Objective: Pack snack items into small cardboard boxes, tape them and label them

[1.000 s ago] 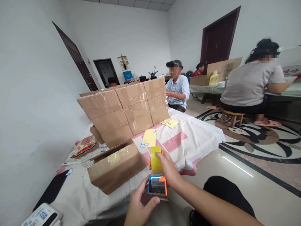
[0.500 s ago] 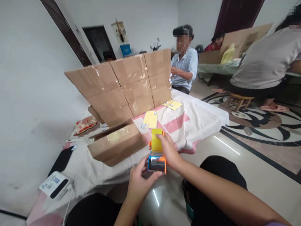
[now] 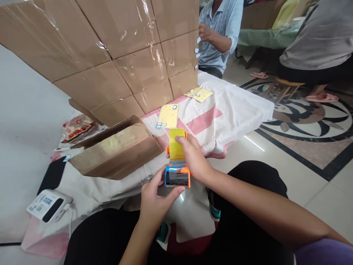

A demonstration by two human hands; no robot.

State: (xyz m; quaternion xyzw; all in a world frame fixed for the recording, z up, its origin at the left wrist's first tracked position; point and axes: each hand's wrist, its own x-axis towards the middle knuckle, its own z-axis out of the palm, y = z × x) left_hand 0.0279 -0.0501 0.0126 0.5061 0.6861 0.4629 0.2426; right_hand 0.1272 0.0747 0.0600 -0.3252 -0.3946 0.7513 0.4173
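In the head view, my left hand [image 3: 158,198] grips what looks like a tape dispenser [image 3: 178,177], with a blue side, an orange side, a dark roller and a toothed front edge. My right hand [image 3: 194,156] is closed on a smooth yellow piece [image 3: 176,145] with orange ends, its thumb pressed on top. This piece sits just beyond the dispenser. Something clear and shiny lies between the two; whether they are joined I cannot tell. Two yellow printed cards, a nearer card [image 3: 168,116] and a farther card [image 3: 201,94], lie on the cloth beyond my hands.
An open cardboard box [image 3: 121,158] stands left of my hands, before a tall cardboard screen [image 3: 124,62]. A white device [image 3: 49,206] with a cable and a red-patterned bag [image 3: 78,127] are on the cloth-covered table [image 3: 237,99]. A person [image 3: 220,36] sits beyond the screen; another [image 3: 322,40] sits at right.
The view has tilted down and come closer to the table. Both hands keep their hold, and the dispenser and yellow piece appear slightly higher and farther left in the picture.
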